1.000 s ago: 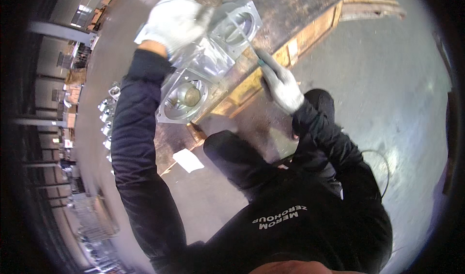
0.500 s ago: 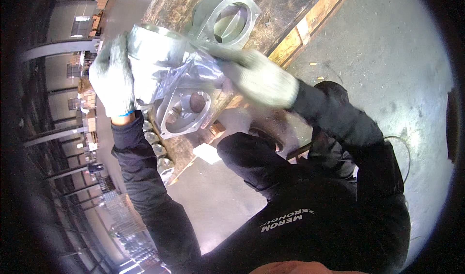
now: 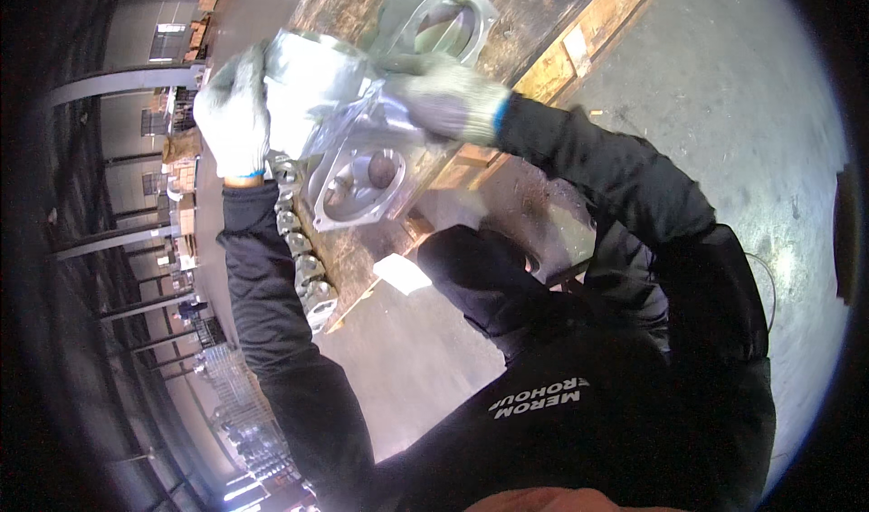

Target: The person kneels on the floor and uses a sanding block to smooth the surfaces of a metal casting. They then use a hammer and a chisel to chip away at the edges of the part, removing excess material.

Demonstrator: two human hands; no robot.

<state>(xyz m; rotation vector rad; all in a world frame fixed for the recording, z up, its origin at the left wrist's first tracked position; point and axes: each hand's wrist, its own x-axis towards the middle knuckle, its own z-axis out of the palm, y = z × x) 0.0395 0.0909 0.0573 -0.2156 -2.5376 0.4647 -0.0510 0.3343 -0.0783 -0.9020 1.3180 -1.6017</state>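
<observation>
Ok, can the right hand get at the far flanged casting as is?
Probably: the right hand looks close to the far flanged casting, nothing visibly between them. But it seems busy by the shiny metal part in the left hand.

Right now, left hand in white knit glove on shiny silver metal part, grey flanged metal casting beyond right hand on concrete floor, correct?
Wrong surface: the head view shows the grey flanged metal casting beyond the right hand on a brown wooden worktop. Gloved left hand on shiny silver metal part: yes.
</observation>
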